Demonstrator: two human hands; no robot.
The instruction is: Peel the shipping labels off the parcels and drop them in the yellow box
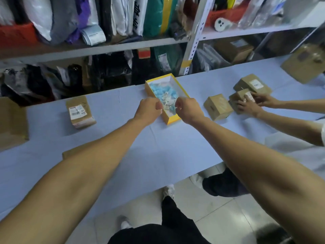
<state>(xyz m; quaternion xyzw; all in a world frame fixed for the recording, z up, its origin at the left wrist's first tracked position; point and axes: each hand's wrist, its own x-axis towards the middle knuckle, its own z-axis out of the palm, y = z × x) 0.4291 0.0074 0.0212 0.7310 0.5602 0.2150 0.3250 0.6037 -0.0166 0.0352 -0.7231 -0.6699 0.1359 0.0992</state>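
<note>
Both arms reached forward over the table, which carried a pale blue cover. The left hand and right hand hovered over the near end of the yellow box, fingers curled into loose fists. A pale scrap, apparently a label, sat between the two hands (blur prevented confirming which fingers pinched it, so the grip of each hand could not be told).

The box stood open at table centre, its interior holding crumpled blue and white label pieces.

Parcels lay on both sides of the box:
- Left: a brown parcel with its white label still attached, well apart from the box.
- Right: a plain brown parcel, near the box.
- Far right: a second person's hands rested on a small parcel, with another labelled parcel just behind it.

Shelves packed with bagged goods stood behind the table.
</note>
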